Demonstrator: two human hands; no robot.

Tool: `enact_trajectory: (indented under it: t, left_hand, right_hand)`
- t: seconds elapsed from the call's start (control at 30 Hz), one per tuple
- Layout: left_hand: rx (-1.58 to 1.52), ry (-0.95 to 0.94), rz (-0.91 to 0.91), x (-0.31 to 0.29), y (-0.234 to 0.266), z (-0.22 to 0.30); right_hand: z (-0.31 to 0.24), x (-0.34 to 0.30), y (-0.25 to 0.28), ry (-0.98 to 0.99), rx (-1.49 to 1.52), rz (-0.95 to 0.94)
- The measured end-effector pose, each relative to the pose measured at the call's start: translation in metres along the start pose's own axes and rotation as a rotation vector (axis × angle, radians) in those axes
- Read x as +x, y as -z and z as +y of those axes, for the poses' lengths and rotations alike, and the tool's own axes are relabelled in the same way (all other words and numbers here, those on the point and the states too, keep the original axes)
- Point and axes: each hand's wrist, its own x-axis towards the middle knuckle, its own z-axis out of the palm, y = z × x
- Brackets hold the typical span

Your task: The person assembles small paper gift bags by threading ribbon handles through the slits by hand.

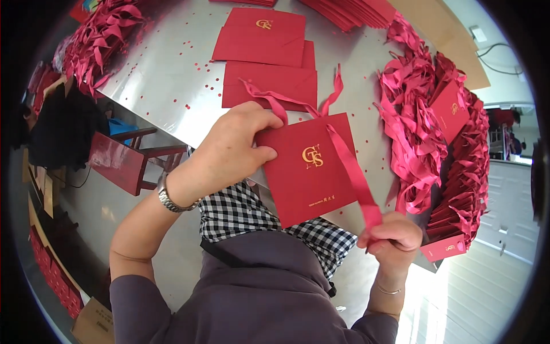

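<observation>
A flat red paper gift bag (298,189) with gold printing is held over the table's near edge. My left hand (243,137) grips its upper left side, thumb on the front and fingers behind. A pink-red ribbon (354,169) comes out near the bag's top right and runs down to my right hand (392,238), whose fingers are closed round its lower end. More ribbon (331,94) sticks up behind the bag's top edge. Just beyond lie flat red bags (260,43), overlapping one another on the table.
The metal table (154,86) is sprinkled with red paper dots. Bags with ribbons are heaped at the right (412,132) and far left (106,40). More red bags (349,11) are stacked at the back. A red wooden stool (117,163) stands at the left.
</observation>
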Motion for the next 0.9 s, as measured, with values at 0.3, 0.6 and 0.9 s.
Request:
enact_trajectory:
  t: [0.3,0.6,0.9]
  left_hand:
    - [0.141,-0.046,0.071,0.002,-0.011,-0.002]
    - [0.267,-0.046,-0.051,0.009,-0.006,-0.002]
    - [0.086,-0.091,-0.042,0.006,-0.005,-0.008]
  right_hand:
    - [0.04,0.068,-0.065,-0.161,-0.098,-0.074]
    - [0.044,0.077,-0.073,0.176,-0.755,-0.079]
    - [0.055,0.073,-0.078,0.155,-0.802,-0.014]
